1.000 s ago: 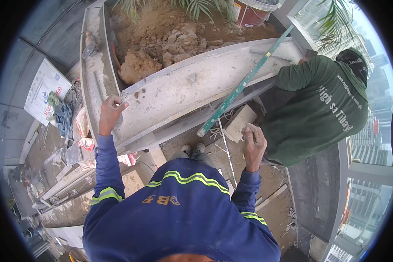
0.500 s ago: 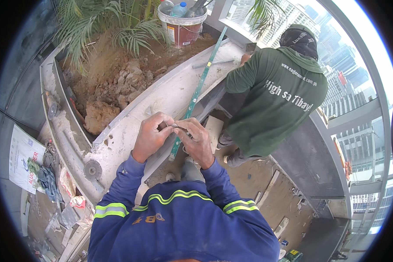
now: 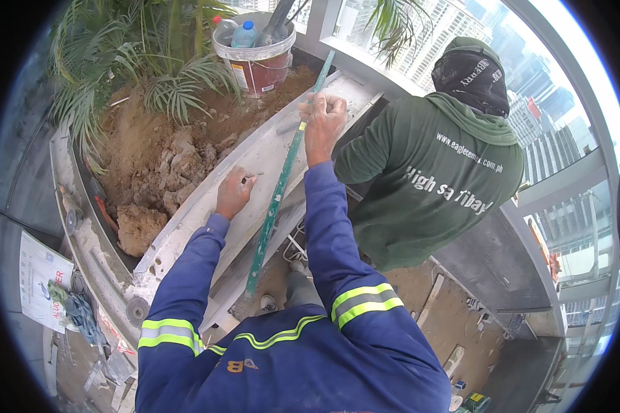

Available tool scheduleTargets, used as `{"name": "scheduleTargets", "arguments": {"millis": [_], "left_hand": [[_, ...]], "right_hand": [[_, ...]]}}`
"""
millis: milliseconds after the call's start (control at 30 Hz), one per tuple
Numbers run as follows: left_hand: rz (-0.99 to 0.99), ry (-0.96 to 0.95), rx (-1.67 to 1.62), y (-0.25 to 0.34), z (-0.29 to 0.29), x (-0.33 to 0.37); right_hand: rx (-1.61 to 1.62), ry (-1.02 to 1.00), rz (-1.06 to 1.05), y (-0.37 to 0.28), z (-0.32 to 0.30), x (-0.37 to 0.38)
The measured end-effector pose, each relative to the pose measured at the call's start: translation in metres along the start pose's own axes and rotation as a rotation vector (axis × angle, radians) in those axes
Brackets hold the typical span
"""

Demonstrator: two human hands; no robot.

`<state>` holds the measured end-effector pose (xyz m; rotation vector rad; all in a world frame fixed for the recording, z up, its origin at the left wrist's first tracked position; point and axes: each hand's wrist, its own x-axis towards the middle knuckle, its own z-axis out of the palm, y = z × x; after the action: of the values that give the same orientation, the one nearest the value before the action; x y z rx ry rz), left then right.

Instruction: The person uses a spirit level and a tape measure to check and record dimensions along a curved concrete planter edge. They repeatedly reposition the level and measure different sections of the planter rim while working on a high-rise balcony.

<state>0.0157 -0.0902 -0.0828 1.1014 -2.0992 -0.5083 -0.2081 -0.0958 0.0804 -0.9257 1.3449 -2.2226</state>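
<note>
The left hand [image 3: 233, 195] curls over the ledge [image 3: 265, 157], the right hand [image 3: 323, 129] farther forward, anything pinched being unclear.

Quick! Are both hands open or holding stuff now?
Left hand: curled closed; can't tell whether it holds something small.
Right hand: partly curled; can't tell whether it holds anything.

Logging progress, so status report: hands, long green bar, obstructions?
Left hand curled, above pale ledge; hold unclear. Right hand over long green bar, contact unclear. Bar slants across ledge. Co-worker close at right.
</note>
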Motion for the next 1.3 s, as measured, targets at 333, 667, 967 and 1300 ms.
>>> {"name": "scheduleTargets", "arguments": {"millis": [333,667,967,1300], "left_hand": [[0.148,-0.087,0.205,-0.016,0.046,0.027],[0.059,-0.224,0.233,-0.010,0.040,0.038],[0.049,-0.285,0.232,-0.009,0.040,0.046],[0.058,-0.299,0.183,-0.017,0.046,0.047]], "right_hand": [[-0.069,0.204,0.281,0.185,-0.030,0.278],[-0.530,-0.110,0.230,0.313,-0.093,0.388],[-1.023,-0.256,-0.283,0.344,-0.085,0.422],[-1.129,-0.240,-0.392,0.371,-0.072,0.420]]}}
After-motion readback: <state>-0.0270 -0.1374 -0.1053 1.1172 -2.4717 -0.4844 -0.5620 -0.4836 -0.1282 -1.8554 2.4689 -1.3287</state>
